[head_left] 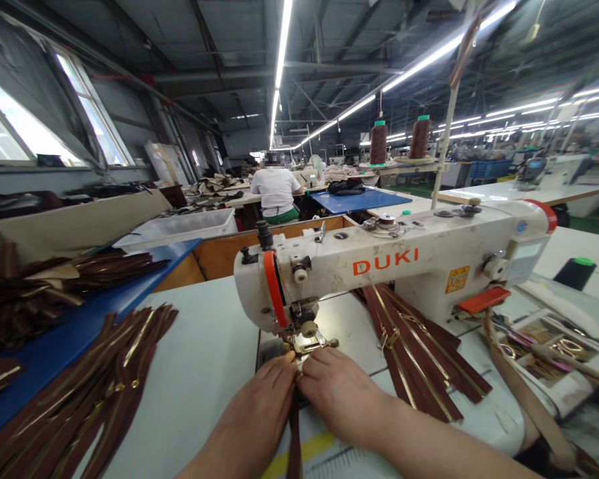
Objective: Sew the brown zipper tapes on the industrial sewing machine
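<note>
Left hand (267, 392) and right hand (337, 389) side by side at needle end of sewing machine (329, 263). Fingertips mostly hidden; cannot tell whether either grip is clamped on brown strip (293, 436) or only pressing it. Strip runs between hands over bench (199, 352); upper part covered by fingers, lower end cut off by frame. Zippered strips (414, 356) right of hands, partly hidden behind machine arm. Left-hand pile (107, 399) cut off at bottom edge.
</note>
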`<state>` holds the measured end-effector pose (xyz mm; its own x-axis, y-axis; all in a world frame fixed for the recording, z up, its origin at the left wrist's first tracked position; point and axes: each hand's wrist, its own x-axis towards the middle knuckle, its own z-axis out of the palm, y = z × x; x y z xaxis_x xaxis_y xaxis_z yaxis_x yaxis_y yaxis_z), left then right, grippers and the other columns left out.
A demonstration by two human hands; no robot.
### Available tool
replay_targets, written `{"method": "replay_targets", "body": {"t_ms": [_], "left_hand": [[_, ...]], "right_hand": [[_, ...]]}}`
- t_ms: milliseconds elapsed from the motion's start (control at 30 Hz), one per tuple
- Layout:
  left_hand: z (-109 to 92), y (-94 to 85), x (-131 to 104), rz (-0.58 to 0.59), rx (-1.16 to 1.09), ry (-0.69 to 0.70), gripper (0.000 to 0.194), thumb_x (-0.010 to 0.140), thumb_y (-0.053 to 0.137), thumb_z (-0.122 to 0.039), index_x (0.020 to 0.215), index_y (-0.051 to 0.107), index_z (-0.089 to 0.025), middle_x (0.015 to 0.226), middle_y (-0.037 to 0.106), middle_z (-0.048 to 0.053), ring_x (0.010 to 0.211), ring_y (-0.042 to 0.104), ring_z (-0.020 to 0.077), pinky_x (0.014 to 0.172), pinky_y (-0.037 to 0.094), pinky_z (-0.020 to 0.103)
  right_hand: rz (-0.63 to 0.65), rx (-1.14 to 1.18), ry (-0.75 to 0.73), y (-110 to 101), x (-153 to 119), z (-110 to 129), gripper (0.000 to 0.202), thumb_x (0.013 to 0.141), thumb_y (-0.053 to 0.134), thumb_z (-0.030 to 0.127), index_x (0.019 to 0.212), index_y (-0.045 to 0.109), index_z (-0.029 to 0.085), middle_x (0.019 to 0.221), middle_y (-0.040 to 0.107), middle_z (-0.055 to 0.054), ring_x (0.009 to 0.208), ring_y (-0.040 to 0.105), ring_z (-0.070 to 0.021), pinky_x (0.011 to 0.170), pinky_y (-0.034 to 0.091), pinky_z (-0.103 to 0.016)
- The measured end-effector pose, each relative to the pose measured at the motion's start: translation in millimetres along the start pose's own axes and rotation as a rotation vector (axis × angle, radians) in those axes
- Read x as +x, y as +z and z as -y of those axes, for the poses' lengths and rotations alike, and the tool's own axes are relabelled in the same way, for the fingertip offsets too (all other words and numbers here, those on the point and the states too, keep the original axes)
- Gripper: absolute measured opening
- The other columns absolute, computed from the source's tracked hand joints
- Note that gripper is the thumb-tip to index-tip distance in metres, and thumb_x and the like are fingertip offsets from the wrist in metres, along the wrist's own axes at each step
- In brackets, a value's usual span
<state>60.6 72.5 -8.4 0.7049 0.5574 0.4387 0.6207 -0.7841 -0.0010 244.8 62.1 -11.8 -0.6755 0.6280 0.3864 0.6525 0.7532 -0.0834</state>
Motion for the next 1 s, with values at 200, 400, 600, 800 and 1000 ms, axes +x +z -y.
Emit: {"method": "replay_targets", "body": {"t_ms": [200,400,600,800,1000], "left_hand": [[-3,0.5,-6,0.009,0.040,0.021,0.030,0.086,0.038,-0.006,0.111,0.052,-0.013,0.110,0.067,0.013,0.105,0.063,0.0230,0.090,0.054,0.040],[-6,-2.0,-4,0.034,0.052,0.019,0.033,0.084,0.038,-0.004,0.113,0.053,-0.012,0.110,0.067,0.014,0.104,0.063,0.0236,0.090,0.054,0.041],[-7,-2.9,-4,0.059,0.052,0.017,0.032,0.084,0.038,-0.004,0.111,0.053,-0.012,0.110,0.067,0.014,0.106,0.062,0.0235,0.092,0.052,0.040],[-7,-3.4,-3,0.035,0.057,0.008,0.030,0.086,0.037,-0.006,0.110,0.053,-0.012,0.109,0.067,0.013,0.104,0.063,0.0229,0.091,0.052,0.040],[-16,-2.4,-12,-0.025,0.017,-0.100,0.031,0.087,0.037,-0.010,0.114,0.053,-0.015,0.116,0.065,0.012,0.108,0.061,0.0220,0.091,0.053,0.040]], "right_hand": [[0.010,-0.005,0.012,-1,-2,2,0.011,0.090,0.052,0.020,0.088,0.061,0.014,0.092,0.061,-0.005,0.088,0.047,-0.0197,0.081,0.039,-0.031],[0.030,-0.010,0.018,-2,-1,3,0.008,0.089,0.054,0.017,0.088,0.062,0.013,0.090,0.061,-0.005,0.087,0.047,-0.0193,0.081,0.038,-0.031],[0.031,-0.005,0.030,-1,0,2,0.009,0.088,0.053,0.016,0.089,0.062,0.014,0.089,0.060,-0.005,0.087,0.047,-0.0196,0.081,0.038,-0.031],[0.007,-0.003,0.048,-1,-1,2,0.009,0.088,0.052,0.015,0.089,0.061,0.015,0.088,0.059,-0.005,0.086,0.047,-0.0192,0.081,0.038,-0.030],[0.032,0.057,0.085,-5,-2,2,0.015,0.087,0.049,0.012,0.093,0.063,0.015,0.091,0.060,-0.006,0.090,0.048,-0.0192,0.082,0.039,-0.030]]}}
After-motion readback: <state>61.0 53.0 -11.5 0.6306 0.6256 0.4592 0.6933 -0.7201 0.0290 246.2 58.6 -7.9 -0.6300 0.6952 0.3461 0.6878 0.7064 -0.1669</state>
